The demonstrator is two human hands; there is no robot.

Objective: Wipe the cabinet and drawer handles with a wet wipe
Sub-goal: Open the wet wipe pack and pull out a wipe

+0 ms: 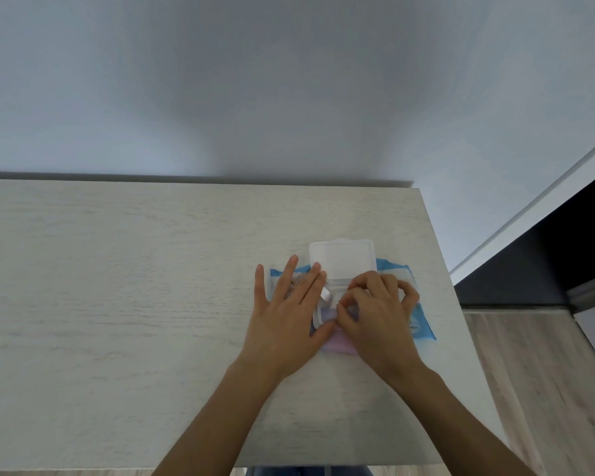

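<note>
My left hand (pixel 289 317) lies flat with its 5 fingers spread, pressing down on the left part of the wipe pack (pixel 423 333); my right hand (pixel 378 314) sits just beside it with fingers curled, thumb and forefinger pinched together over the pack's opening; what they pinch is hidden under the fingers, and I judge it to be the top wet wipe. A small white strip (pixel 325 293) stands up between the 2 hands; I cannot tell whether it is a wipe's corner or a seal tab.

The pack is blue with a pink near edge; its white plastic lid (pixel 342 259) is flipped open toward the wall. It rests flat near the right end of a pale wood-grain cabinet top (pixel 117 286); behind is a plain grey-white wall (pixel 289 80); to the right, a wood-look floor (pixel 547 372) and a dark panel (pixel 564 242).

The step in hand, as I judge it, is drawing 1 wipe out; no handle has been wiped yet. The cabinet and drawer handles are not in view, presumably below the top's near edge. The next move calls for a steady upward pull while the left hand holds the pack down, so the pack does not lift and only 1 sheet comes free; then the view must drop to the cabinet front.
</note>
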